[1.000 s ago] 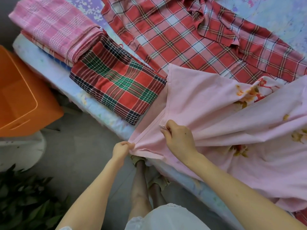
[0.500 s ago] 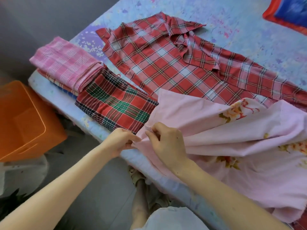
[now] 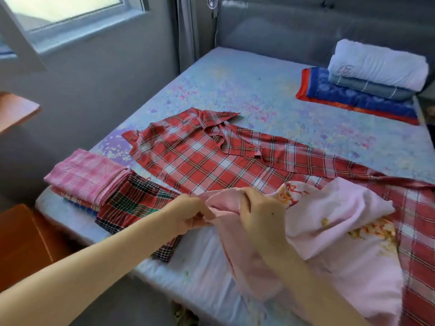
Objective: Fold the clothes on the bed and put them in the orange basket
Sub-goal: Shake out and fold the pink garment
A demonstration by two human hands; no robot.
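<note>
Both hands hold a pink floral cloth (image 3: pixel 334 222) at the near edge of the bed (image 3: pixel 259 95). The left hand (image 3: pixel 188 215) pinches a corner of it between curled fingers and thumb. Just beside it, the right hand (image 3: pixel 261 215) grips a gathered fold of the same cloth, with the back of the hand turned up. The cloth is bunched. Its pinched corner points left, and its bulk trails from the hands to the right and nearward, draping over the mattress edge.

Beyond it a red plaid cloth (image 3: pixel 211 165) lies spread flat on the bed. Its long axis runs diagonally from far left to near right, and the pink cloth covers part of its right end.

To the left, near the bed's corner, a folded pink check cloth (image 3: pixel 87 180) tops a small pile. A folded red-and-green plaid cloth (image 3: pixel 138 203) lies against it, partly under the left forearm.

The orange basket (image 3: pixel 26 243) stands on the floor at the left, beside the bed, and only part of it is in view.

A stack of folded linen (image 3: pixel 376 67) sits at the far right by the grey headboard (image 3: pixel 306 24).
</note>
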